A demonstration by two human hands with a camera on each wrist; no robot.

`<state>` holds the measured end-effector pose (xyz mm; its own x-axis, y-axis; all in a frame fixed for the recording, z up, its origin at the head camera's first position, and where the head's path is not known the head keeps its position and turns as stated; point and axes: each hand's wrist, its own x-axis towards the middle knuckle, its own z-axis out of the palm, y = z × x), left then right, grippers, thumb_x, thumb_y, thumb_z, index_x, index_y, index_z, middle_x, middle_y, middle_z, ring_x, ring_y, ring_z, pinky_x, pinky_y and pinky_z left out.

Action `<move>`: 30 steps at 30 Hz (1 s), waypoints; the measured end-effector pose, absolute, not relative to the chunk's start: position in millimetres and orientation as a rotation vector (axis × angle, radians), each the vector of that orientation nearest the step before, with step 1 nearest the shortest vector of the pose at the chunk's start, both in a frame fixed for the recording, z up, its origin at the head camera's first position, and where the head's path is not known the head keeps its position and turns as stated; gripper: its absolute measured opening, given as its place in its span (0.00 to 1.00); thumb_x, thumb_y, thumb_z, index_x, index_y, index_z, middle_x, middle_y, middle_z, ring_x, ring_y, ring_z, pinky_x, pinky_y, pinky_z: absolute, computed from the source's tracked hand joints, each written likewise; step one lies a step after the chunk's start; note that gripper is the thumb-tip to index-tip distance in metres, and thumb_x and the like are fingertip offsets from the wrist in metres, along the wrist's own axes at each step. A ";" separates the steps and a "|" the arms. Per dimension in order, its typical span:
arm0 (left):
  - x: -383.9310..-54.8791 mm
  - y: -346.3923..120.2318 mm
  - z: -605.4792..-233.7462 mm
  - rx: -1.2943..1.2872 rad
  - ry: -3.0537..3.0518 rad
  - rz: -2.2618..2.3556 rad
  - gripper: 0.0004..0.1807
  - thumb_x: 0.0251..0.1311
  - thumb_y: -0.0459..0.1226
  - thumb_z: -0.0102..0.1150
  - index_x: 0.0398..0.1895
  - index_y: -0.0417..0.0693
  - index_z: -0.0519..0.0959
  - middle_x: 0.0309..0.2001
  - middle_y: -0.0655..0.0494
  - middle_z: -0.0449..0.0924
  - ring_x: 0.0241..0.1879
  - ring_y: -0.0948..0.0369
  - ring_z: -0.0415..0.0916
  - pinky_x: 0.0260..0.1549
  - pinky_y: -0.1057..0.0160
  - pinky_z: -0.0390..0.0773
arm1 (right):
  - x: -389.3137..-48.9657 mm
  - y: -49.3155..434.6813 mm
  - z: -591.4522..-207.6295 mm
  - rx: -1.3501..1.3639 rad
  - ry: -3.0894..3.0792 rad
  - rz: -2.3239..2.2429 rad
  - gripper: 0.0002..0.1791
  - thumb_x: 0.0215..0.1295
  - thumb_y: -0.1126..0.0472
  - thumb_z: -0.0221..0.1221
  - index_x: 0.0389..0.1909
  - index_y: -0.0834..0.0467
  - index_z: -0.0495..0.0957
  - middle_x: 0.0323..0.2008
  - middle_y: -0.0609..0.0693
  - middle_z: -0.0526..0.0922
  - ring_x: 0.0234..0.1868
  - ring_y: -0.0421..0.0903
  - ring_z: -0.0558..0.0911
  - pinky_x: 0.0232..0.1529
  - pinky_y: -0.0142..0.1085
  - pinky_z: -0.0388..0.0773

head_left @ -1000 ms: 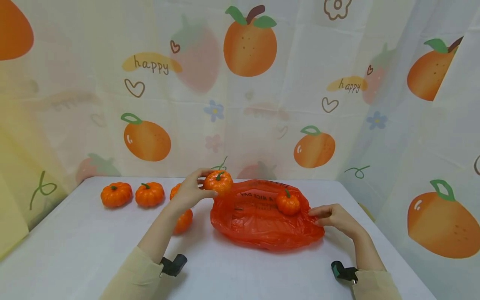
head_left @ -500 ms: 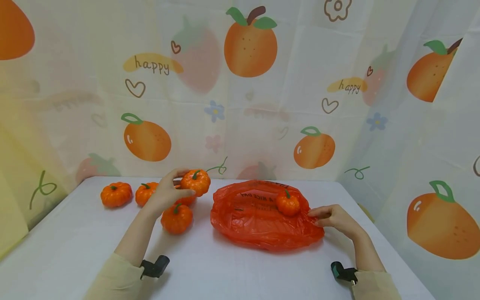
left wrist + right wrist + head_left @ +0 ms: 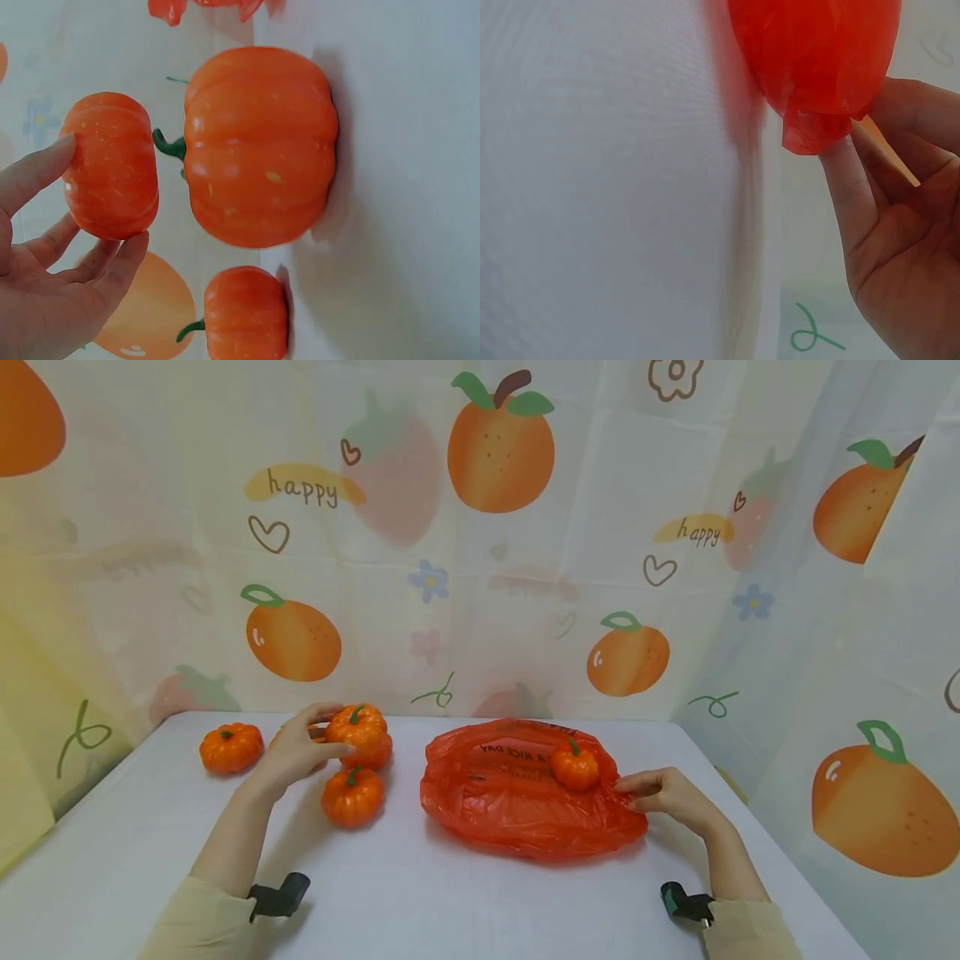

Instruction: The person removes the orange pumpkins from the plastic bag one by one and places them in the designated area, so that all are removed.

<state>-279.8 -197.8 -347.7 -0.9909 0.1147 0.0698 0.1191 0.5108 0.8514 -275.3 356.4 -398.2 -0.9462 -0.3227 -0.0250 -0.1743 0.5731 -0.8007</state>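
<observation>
My left hand [image 3: 294,750] holds a small orange pumpkin [image 3: 358,730] with a green stem between thumb and fingers, raised above the table. In the left wrist view the held pumpkin [image 3: 112,169] is clear of the tabletop, beside a larger-looking pumpkin [image 3: 259,150] that stands nearer the camera. In the head view another pumpkin [image 3: 380,755] is partly hidden behind the held one, and one more [image 3: 352,798] stands just in front. My right hand [image 3: 671,797] pinches the right edge of a red plastic bag [image 3: 517,827]. One pumpkin [image 3: 576,768] lies in the bag's opening.
At the left of the white table [image 3: 480,910] stands a pumpkin [image 3: 231,749]; the one beside it is mostly covered by my left hand. A printed fruit curtain [image 3: 480,568] hangs behind the table and along both sides.
My left hand has carried its pumpkin leftward, from the bag's left edge to above the pumpkins near the middle left. My right hand and the bag have stayed in place.
</observation>
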 end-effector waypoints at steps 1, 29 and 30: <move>-279.4 -201.1 -348.4 -0.210 -2.731 -1.534 0.44 0.59 0.43 0.66 0.76 0.47 0.56 0.75 0.39 0.56 0.71 0.38 0.59 0.50 0.56 0.82 | -275.2 356.5 -398.3 -0.422 2.633 -1.312 0.21 0.60 0.65 0.60 0.55 0.65 0.80 0.58 0.66 0.80 0.55 0.54 0.81 0.46 0.31 0.83; -264.7 -271.4 -359.9 -0.253 -2.863 -1.316 0.42 0.59 0.49 0.66 0.73 0.44 0.61 0.72 0.37 0.62 0.67 0.38 0.63 0.58 0.44 0.73 | -274.9 355.7 -398.0 -0.396 2.649 -1.302 0.20 0.59 0.65 0.61 0.54 0.65 0.81 0.58 0.66 0.81 0.54 0.52 0.81 0.45 0.31 0.83; -264.9 -273.2 -360.6 -0.261 -2.864 -1.313 0.42 0.59 0.49 0.66 0.73 0.43 0.61 0.71 0.36 0.63 0.67 0.38 0.64 0.58 0.44 0.73 | -274.8 355.8 -397.8 -0.397 2.648 -1.303 0.20 0.60 0.65 0.61 0.54 0.65 0.81 0.58 0.66 0.81 0.54 0.52 0.81 0.45 0.31 0.83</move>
<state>-264.9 -273.2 -360.6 -0.9862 0.1577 0.0511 0.1417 0.6414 0.7540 -274.8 355.8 -397.8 -0.9513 -0.3068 -0.0288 -0.1644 0.5844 -0.7946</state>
